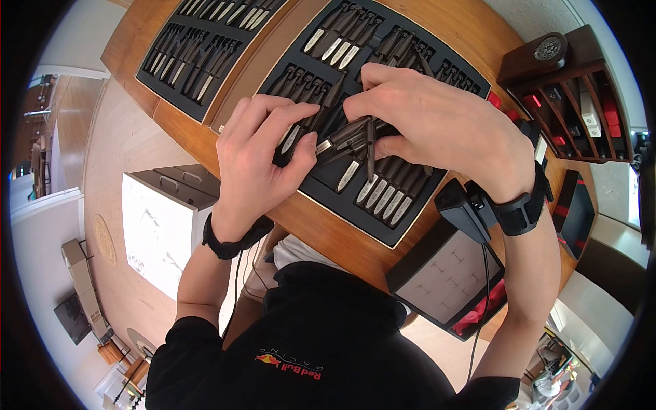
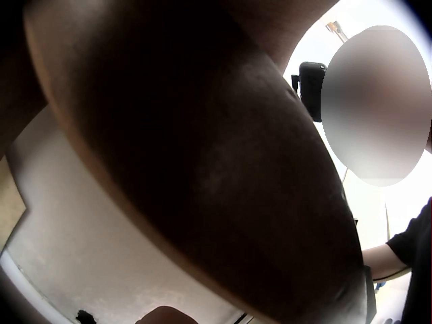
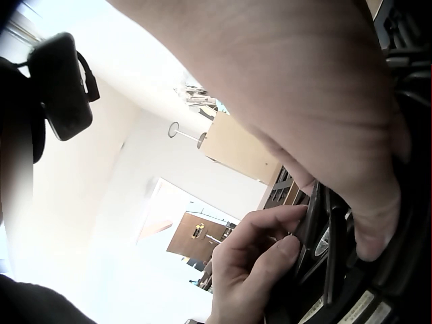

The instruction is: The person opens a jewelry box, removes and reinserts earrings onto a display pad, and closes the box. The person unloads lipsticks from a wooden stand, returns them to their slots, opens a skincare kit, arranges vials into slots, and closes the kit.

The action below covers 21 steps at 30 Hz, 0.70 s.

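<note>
In the head view both hands are over a dark tray (image 1: 318,195) with rows of slim dark tapered pieces bearing silver label plates. My left hand (image 1: 253,147) pinches one such dark piece (image 1: 333,96) between thumb and forefinger; the right wrist view also shows this left hand (image 3: 243,270) with fingertips at the piece. My right hand (image 1: 444,119) grips a loose bunch of dark pieces (image 1: 352,137), crossed at different angles, between thumb and fingers. Its palm hides part of the tray. A dark blurred shape fills most of the left wrist view, and that hand's fingertip work is hidden there.
A second tray of similar pieces (image 1: 195,58) lies at the upper left. To the right stands a dark wooden rack (image 1: 564,89) with compartments. An open box with red lining (image 1: 444,273) sits by the table's near edge, beside a small black device (image 1: 461,208) with a cable.
</note>
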Tool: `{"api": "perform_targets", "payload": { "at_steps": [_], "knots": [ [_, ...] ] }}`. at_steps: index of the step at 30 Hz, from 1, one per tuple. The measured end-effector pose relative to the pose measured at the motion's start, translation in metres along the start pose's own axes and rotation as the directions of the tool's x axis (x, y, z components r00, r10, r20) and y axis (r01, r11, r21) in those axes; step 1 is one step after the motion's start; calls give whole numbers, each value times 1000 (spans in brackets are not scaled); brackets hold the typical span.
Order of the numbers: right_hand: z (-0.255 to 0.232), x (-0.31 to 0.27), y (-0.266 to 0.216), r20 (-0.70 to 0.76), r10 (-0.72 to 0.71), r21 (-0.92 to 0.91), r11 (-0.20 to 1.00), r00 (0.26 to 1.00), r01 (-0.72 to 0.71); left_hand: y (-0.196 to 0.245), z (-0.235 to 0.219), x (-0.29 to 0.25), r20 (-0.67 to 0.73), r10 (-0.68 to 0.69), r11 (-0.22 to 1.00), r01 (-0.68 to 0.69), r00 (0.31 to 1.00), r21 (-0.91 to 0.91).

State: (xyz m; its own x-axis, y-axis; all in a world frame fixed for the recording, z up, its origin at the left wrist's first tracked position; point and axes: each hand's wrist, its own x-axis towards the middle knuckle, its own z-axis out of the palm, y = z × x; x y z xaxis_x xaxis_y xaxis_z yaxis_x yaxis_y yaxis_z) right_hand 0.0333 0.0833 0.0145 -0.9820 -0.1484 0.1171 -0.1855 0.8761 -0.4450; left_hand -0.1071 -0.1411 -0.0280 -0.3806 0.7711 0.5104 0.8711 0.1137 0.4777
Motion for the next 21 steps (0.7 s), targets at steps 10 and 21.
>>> {"api": "perform_targets", "payload": {
  "at_steps": [10, 21],
  "knots": [
    [-15, 10, -2, 207, 91, 52, 993, 974, -104, 1, 0, -1, 24, -31, 999, 32, 999, -17],
    [-15, 14, -6, 217, 102, 61, 991, 971, -118, 2, 0, -1, 32, -39, 999, 40, 999, -10]
  ]
}}
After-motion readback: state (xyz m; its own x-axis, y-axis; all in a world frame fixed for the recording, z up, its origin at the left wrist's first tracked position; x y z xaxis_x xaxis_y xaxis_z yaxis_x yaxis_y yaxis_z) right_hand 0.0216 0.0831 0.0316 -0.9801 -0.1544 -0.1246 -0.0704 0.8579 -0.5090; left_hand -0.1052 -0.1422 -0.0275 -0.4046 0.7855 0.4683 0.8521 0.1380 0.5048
